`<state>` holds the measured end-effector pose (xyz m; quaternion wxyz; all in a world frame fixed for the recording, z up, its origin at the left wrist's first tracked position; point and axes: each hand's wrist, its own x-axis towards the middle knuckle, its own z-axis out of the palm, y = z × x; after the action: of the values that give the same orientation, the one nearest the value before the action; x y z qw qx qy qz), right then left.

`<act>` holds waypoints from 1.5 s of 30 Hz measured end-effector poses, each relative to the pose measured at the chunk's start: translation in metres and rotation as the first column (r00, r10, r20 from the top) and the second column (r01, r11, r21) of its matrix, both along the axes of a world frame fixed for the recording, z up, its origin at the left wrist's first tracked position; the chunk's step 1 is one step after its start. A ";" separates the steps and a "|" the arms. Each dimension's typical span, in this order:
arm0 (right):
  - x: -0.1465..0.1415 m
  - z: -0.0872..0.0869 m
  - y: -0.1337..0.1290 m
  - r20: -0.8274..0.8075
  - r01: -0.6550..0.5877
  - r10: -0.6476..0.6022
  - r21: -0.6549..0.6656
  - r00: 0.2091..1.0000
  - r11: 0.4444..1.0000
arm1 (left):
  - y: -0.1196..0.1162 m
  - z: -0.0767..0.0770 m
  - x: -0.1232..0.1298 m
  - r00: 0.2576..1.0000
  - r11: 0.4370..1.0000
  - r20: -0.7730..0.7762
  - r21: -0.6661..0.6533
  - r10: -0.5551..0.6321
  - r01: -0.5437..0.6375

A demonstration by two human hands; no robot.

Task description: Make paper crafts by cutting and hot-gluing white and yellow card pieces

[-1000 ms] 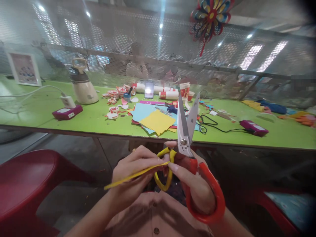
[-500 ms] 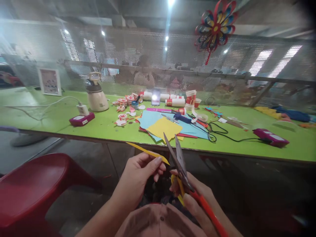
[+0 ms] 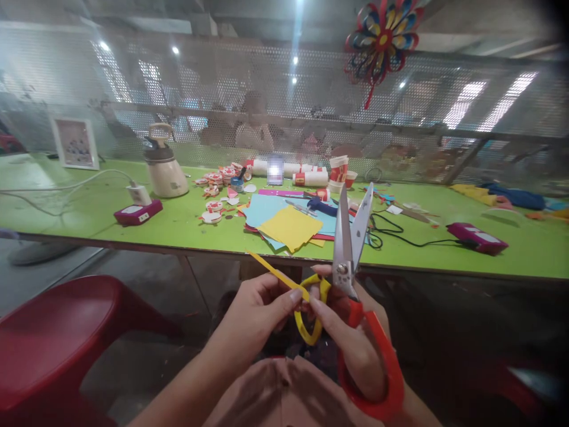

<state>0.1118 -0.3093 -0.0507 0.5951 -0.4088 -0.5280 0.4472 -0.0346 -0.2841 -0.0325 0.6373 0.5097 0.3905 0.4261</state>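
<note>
My left hand [image 3: 258, 305] is closed, pinching a narrow yellow paper strip [image 3: 274, 271] that slants up to the left. In my right hand [image 3: 349, 335] are red-handled scissors [image 3: 342, 240], blades parted and pointing upward. That hand's thumb and fingers also touch a curled yellow paper loop [image 3: 306, 336] between the hands, at the strip's near end. Whether loop and strip are joined I cannot tell. Beyond the hands, a yellow paper sheet [image 3: 291, 227] lies on light blue sheets [image 3: 260, 209], with red edges showing below.
The green table [image 3: 200, 237] holds a glue gun [image 3: 322, 207] with its cord, purple power blocks [image 3: 138, 212], a kettle [image 3: 165, 175], paper cups [image 3: 338, 171], cut cup pieces [image 3: 212, 214] and a lit phone [image 3: 275, 172]. A red stool [image 3: 66, 332] stands at left.
My right hand has turned the scissors upright and come closer to my left. The yellow loop now meets the strip's near end. The camera view has shifted slightly.
</note>
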 end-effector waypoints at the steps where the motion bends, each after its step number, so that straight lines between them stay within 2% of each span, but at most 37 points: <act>1: 0.000 -0.001 -0.001 -0.011 0.001 -0.001 0.009 1.000 1.000 | 0.000 0.000 0.000 1.000 1.000 0.004 0.007 -0.004 0.004; 8: -0.001 0.000 -0.003 0.000 0.050 -0.050 0.004 0.999 0.999 | -0.003 -0.002 0.004 0.995 0.999 0.086 0.032 0.041 -0.044; 12: 0.007 0.000 -0.009 0.149 0.055 -0.051 -0.022 0.987 0.998 | -0.002 0.000 0.003 0.987 0.992 0.111 0.037 0.114 -0.119; 15: 0.022 -0.011 -0.015 0.334 -0.022 0.012 0.028 0.942 0.999 | 0.002 0.002 -0.002 0.987 0.990 0.110 0.062 0.116 -0.123; 18: 0.036 -0.028 -0.022 0.411 -0.106 0.078 0.047 0.908 0.993 | 0.006 0.003 -0.008 0.992 0.991 0.093 0.087 0.088 -0.097; 22: 0.043 -0.042 -0.027 0.423 -0.184 0.153 0.031 0.893 0.983 | 0.011 0.005 -0.011 0.999 0.997 0.032 0.065 0.035 -0.037; 29: 0.038 -0.045 -0.028 0.380 -0.201 0.189 -0.008 0.905 0.980 | 0.013 0.010 -0.011 1.000 0.998 -0.004 0.065 -0.018 0.019; 41: 0.044 -0.050 -0.024 0.521 -0.232 0.207 -0.018 0.828 0.972 | 0.014 0.007 -0.008 0.998 0.998 -0.055 0.069 0.013 -0.009; 45: 0.047 -0.056 -0.020 0.541 -0.267 0.199 0.049 0.817 0.962 | 0.014 0.007 -0.008 0.998 0.998 -0.057 0.069 0.004 0.000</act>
<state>0.1584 -0.3298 -0.1069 0.3906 -0.4112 -0.7441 0.3530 -0.0430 -0.2700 -0.0258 0.6076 0.5428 0.3941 0.4252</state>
